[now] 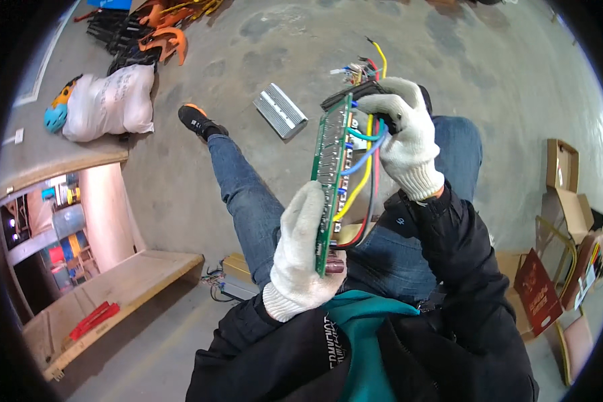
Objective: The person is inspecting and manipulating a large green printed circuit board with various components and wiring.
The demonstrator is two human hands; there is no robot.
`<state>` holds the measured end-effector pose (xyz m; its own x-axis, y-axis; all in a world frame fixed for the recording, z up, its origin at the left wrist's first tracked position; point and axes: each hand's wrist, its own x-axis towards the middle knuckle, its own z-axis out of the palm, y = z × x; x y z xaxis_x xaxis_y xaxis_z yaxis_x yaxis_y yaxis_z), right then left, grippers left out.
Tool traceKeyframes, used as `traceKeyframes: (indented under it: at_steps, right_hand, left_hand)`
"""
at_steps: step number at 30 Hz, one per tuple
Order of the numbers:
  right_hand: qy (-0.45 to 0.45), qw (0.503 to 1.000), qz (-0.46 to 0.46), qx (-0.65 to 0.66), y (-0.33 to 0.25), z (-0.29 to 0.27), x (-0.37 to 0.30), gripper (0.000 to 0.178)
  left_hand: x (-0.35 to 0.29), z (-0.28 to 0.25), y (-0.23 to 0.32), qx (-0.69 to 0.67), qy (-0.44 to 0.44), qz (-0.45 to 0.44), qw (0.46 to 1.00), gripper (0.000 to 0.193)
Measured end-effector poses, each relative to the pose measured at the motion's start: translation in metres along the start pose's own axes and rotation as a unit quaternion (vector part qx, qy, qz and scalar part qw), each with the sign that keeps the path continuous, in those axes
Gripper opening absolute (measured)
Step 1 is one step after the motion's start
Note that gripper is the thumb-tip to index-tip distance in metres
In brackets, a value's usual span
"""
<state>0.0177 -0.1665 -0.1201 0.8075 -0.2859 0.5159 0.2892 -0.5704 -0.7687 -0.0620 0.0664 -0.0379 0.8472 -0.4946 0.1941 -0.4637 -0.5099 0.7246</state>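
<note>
A long green circuit board [329, 151] is held up on edge in front of me, its face with rows of solder joints turned left. My left hand [298, 258], in a white knit glove, grips its near end, where a dark red cylindrical part shows. My right hand [409, 134], gloved the same, is curled around thick wires at the far end, its fingertips partly hidden. A yellow wire [360, 192], a blue wire [363, 161] and red, black and green ones run along the right side. Beyond the right hand, a bundle of loose wire ends and connectors [362, 72] sticks out.
A ribbed silver metal casing [280, 111] lies on the concrete floor between my legs. At left are a wooden bench [124, 295] with red-handled pliers [94, 320], a white sack [110, 104] and a blue-orange helmet [56, 115]. Cardboard boxes [569, 214] and chairs stand at right.
</note>
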Motion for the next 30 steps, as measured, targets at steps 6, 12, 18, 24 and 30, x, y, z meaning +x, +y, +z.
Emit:
traceKeyframes:
  at_steps: [6, 12, 18, 24, 30]
  right_hand:
    - [0.008, 1.0, -0.006, 0.009, 0.002, -0.002, 0.0, 0.03]
    - [0.006, 1.0, -0.008, 0.005, 0.001, -0.003, 0.0, 0.03]
    - [0.004, 1.0, -0.015, -0.007, 0.001, -0.003, -0.001, 0.029]
    - [-0.002, 1.0, -0.015, -0.003, 0.0, -0.001, -0.001, 0.028]
    - [-0.008, 1.0, -0.009, -0.008, -0.001, -0.003, -0.001, 0.028]
  left_hand:
    - [-0.002, 0.006, -0.011, -0.03, 0.003, -0.011, 0.999, 0.088]
    - [-0.003, -0.007, -0.01, -0.037, -0.041, -0.019, 0.998, 0.094]
    - [-0.007, -0.007, -0.012, -0.066, -0.039, -0.036, 0.996, 0.094]
    - [-0.009, -0.006, -0.014, -0.084, -0.03, -0.046, 0.995, 0.094]
    - [-0.01, -0.005, -0.015, -0.09, -0.027, -0.038, 0.995, 0.095]
